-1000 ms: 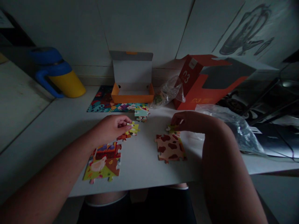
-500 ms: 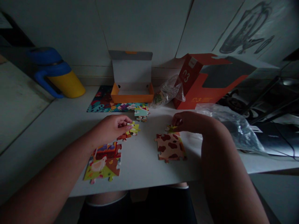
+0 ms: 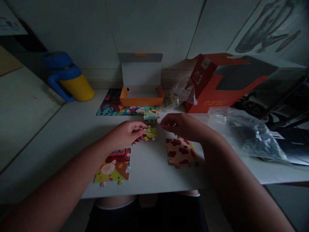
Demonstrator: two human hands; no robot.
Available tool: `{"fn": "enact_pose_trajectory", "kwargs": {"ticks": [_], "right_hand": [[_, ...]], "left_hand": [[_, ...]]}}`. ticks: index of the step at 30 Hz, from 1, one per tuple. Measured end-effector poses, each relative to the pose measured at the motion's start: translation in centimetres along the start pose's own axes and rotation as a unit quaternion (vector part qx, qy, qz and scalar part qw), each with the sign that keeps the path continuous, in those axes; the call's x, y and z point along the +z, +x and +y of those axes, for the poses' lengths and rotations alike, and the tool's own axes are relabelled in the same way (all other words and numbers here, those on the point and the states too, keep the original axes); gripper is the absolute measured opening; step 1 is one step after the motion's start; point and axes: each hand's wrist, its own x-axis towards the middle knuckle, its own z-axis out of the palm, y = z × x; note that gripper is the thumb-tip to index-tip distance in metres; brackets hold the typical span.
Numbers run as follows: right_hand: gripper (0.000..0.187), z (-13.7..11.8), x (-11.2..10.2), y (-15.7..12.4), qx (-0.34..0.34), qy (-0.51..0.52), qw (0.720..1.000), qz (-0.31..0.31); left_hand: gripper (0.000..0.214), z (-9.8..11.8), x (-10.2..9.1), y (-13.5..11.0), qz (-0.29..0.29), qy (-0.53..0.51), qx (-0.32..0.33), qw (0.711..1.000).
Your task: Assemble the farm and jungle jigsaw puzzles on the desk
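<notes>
My left hand [image 3: 132, 132] pinches a yellow-green puzzle piece [image 3: 150, 134] at its left edge, just in front of a small stack of puzzle pieces [image 3: 151, 116]. Part of another reddish piece shows beneath its fingers. To the right of the stack hovers my right hand [image 3: 177, 124], fingers curved and apart, with nothing visible in them. Joined pieces with a white hen [image 3: 112, 169] lie below my left forearm. A brown-spotted puzzle section [image 3: 181, 152] lies on the right, its upper edge partly hidden by my right hand and wrist.
Behind the stack, an open orange box [image 3: 142, 101] stands on a colourful printed sheet [image 3: 108, 106]. A clear plastic bag [image 3: 178, 96], a large red box [image 3: 214, 87] and more plastic wrap [image 3: 248, 138] sit to the right. A blue-and-yellow jug [image 3: 78, 87] stands at left.
My right hand has moved left from above the spotted section to beside the stack. My left hand has shifted slightly right with the yellow-green piece. The whole view has shifted a little.
</notes>
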Motion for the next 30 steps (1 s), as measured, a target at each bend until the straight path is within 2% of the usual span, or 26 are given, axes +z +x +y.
{"fn": "enact_pose_trajectory", "kwargs": {"ticks": [4, 8, 12, 19, 26, 30], "right_hand": [[0.019, -0.9, 1.1, 0.4, -0.015, 0.041, 0.999, -0.015], [0.021, -0.7, 1.5, 0.5, -0.009, 0.088, 0.996, -0.029], [0.018, -0.3, 1.5, 0.4, -0.019, 0.099, 0.994, -0.034], [0.018, 0.1, 1.3, 0.5, -0.014, 0.057, 0.998, -0.015], [0.019, -0.5, 1.4, 0.5, 0.001, 0.057, 0.997, -0.049], [0.016, 0.1, 1.5, 0.5, -0.004, 0.058, 0.997, -0.048]], "left_hand": [[0.026, -0.1, 0.4, 0.1, -0.013, 0.012, 0.014, 1.0], [0.025, -0.3, 0.6, 0.2, -0.023, -0.001, 0.047, 0.999], [0.024, -0.1, 0.7, 0.1, -0.019, -0.009, 0.052, 0.998], [0.021, 0.3, 0.8, -0.1, 0.007, -0.005, 0.035, 0.999], [0.02, 0.3, 1.0, -0.1, -0.004, -0.005, 0.068, 0.998], [0.022, 0.3, 1.0, -0.2, 0.001, 0.011, 0.076, 0.997]]}}
